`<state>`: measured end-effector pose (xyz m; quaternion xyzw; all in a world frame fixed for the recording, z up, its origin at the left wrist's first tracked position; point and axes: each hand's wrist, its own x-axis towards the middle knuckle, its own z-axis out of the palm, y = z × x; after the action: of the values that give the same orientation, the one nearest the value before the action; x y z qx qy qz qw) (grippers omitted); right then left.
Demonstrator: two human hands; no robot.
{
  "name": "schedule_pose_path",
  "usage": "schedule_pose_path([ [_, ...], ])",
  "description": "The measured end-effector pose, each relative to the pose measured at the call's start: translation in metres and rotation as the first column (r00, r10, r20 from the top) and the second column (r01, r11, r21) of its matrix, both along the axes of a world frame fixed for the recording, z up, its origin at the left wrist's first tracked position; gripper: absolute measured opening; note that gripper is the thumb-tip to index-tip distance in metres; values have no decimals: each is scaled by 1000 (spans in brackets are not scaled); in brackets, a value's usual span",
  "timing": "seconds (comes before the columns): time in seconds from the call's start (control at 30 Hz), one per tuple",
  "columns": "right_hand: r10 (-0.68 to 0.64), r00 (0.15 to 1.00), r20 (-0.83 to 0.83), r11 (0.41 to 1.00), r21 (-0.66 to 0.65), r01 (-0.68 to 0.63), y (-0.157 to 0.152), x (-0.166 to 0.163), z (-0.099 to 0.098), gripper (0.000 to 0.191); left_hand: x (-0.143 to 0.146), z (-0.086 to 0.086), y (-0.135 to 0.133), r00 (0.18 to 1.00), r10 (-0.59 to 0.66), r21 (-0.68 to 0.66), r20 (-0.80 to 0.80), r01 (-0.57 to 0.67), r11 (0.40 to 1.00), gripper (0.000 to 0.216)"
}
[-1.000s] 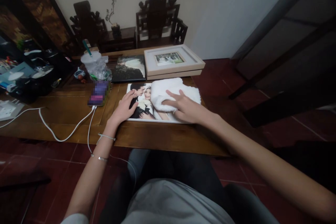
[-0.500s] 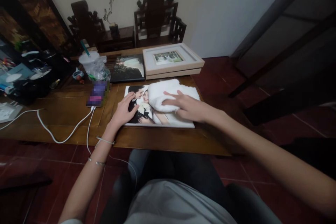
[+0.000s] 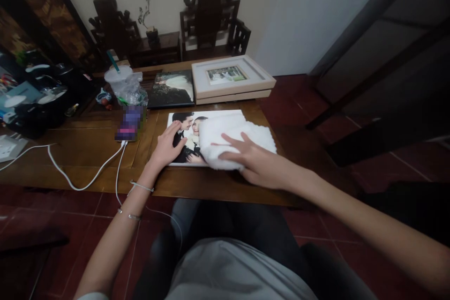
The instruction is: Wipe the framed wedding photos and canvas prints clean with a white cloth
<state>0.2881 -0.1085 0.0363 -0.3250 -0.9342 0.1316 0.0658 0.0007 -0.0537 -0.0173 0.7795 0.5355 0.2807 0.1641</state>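
Photo panel lies flat at the centre of the frame, on the wooden table. Your left hand rests open along its left end, fingertips on the surface, clasping nothing. Your right hand is spread over the white cloth, which covers the panel's right part; whether the fingers pinch the cloth or only press it, cannot tell.

Risks, as judged:
1. Panel slip. Sideways push from your right hand, with light pressure from the left, could slide it toward the table's front edge, just below it in the frame.
2. Cloth bunching. It hangs past the panel's lower edge; a loose hold could let it fold or catch there.
3. Smudges. Your bare left fingertips could mark the print.
4. Snag. A white cable drops over the table edge near your left forearm, left of centre; a bracelet catching it could tug the phone.
5. Knock. The pale frame, upper centre, sits near the cloth; an overlong forward stroke might bump it.
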Motion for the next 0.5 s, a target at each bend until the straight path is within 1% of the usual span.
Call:
schedule_pose_path([
  [0.1,105,994,4,994,-24,-105,-32,5,6,68,0,0,0,1000,1,-21,-11,-1,1000,54],
  [0.17,112,994,6,993,-43,-111,-36,7,10,68,0,0,-1,1000,-2,-26,-17,2,1000,53],
  [0.2,94,996,7,994,-53,-93,-32,7,11,68,-1,0,-1,1000,-6,-27,-19,5,1000,52],
  [0.23,67,998,6,996,-60,-67,-24,7,11,69,-1,-1,0,1000,-11,-26,-19,10,1000,52],
  [0.3,16,1000,-4,998,-60,-17,0,8,9,70,-2,-2,1,999,-25,-20,-21,25,1000,52],
  [0.37,-31,999,-28,999,-38,30,33,9,6,70,-4,-3,2,999,-38,-7,-22,38,999,51],
  [0.5,-164,984,-66,986,8,164,92,15,5,63,-5,-5,3,1000,-27,-2,-11,27,1000,48],
])
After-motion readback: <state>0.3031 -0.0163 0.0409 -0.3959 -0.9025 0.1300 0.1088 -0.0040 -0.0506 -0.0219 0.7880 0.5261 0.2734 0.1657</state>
